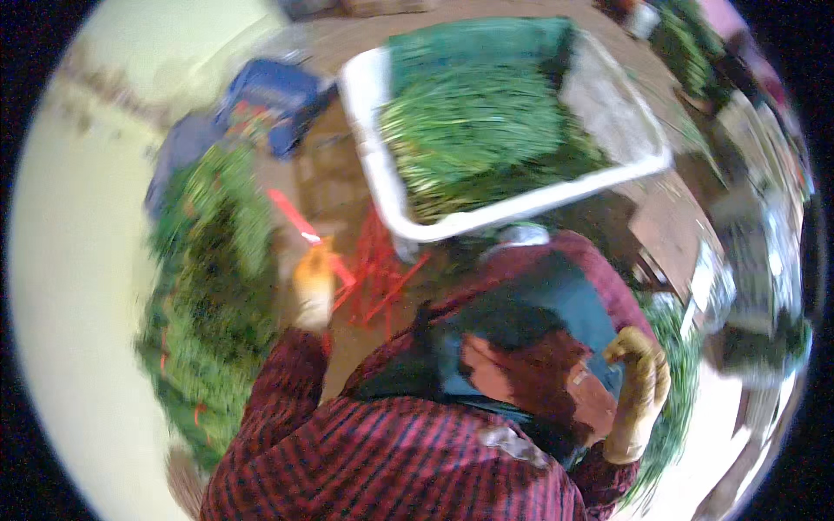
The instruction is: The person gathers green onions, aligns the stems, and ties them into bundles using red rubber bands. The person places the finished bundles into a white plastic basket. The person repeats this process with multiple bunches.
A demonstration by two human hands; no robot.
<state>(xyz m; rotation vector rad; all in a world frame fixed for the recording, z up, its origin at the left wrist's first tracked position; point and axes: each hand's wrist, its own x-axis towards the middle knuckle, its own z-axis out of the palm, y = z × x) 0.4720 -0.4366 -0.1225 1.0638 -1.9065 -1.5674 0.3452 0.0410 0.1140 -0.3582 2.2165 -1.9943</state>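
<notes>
My left hand [314, 283], in a pale glove with orange fingers, is shut on a red strip [291, 211] that runs out above and below it. Several more red strips [378, 277] lie in a tangle just right of it. My right hand [635, 371], also gloved, is held with curled fingers at the right of my lap; it seems to hold nothing, but blur hides its fingertips. A white plastic tub [449, 228] stands in front of me with long green stalks [482, 124] laid in it and a green sheet [482, 42] at its far side.
Heaped green bundles [221, 306] with red bands lie along my left, beside a pale wall [71, 260]. Beyond them is a blue container [273, 98]. More green stalks [674, 391] lie at my right. Another person's sleeve [730, 23] and greens show at the upper right.
</notes>
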